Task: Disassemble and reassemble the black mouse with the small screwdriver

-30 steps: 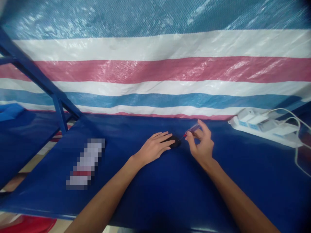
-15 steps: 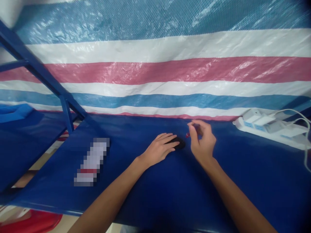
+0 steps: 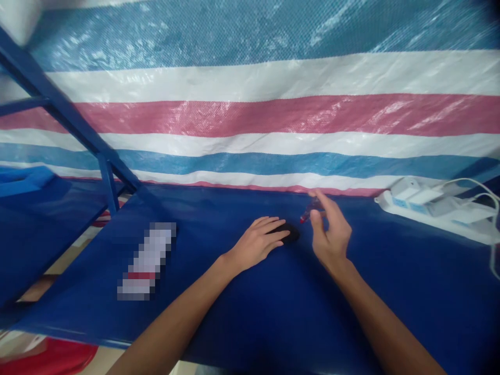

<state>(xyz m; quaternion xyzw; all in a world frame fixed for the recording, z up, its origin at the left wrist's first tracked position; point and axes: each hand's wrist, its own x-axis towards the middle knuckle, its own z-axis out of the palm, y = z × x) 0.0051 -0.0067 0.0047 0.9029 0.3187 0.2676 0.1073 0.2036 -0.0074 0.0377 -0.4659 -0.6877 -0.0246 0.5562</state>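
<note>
My left hand [image 3: 255, 242] lies with its fingers stretched out over a rounded black object [image 3: 289, 234], fingertips resting on its top; part of that object is hidden under them. Just to the right, my right hand [image 3: 331, 229] has its thumb and index finger apart. Beside those fingertips is a small see-through object with a red tip [image 3: 302, 220], slanting up to the right and partly covered by the fingers. Its exact shape is too small to tell. Both hands are over the dark blue surface [image 3: 250, 323].
A blurred-out pale item with a red band [image 3: 146, 260] lies to the left. White power strips with plugs and cables [image 3: 433, 208] are at the right. A blue metal frame [image 3: 74, 120] rises at the left, before a striped plastic sheet [image 3: 250, 117]. Something red [image 3: 54, 357] shows below the left edge.
The thumb and index finger of my right hand have parted, and that hand has shifted slightly right. More of the small see-through object shows. My left hand remains on the black object.
</note>
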